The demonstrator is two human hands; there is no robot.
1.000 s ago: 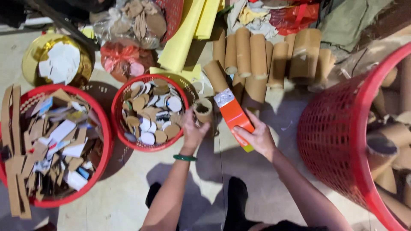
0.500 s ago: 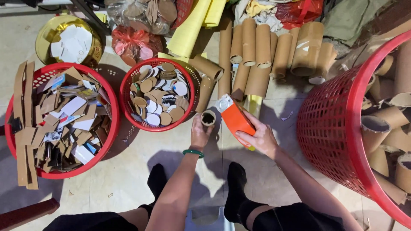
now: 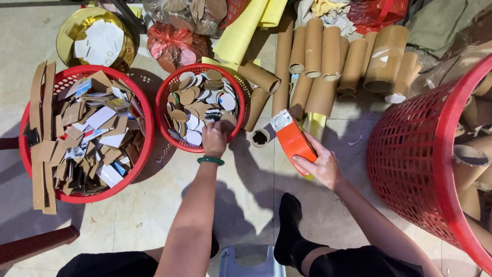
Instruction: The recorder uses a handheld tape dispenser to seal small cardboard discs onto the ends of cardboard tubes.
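Orange tape dispenser [image 3: 293, 141], w/ grey metal end, held in right hand [image 3: 320, 166], fingers wrapped round its lower end; sits over floor between small red basket [image 3: 177, 138] and big red mesh basket [image 3: 410, 164], just beside a short cardboard tube [image 3: 262, 136] lying on floor w/ open end showing. Left hand [image 3: 214, 138], green bangle [image 3: 210, 160] at wrist, rests on near rim of small red basket, fingers curled down among cardboard discs [image 3: 197, 100]; can't tell if it grips one. Larger red basket [image 3: 141, 154] at far left, full of cardboard strips & offcuts. Row of long cardboard tubes [image 3: 328, 56] lies behind dispenser. Yellow paper rolls [image 3: 241, 31] near top centre. Gold tin [image 3: 72, 31] w/ white pieces, top left. Floor [image 3: 246, 195]: pale tile.
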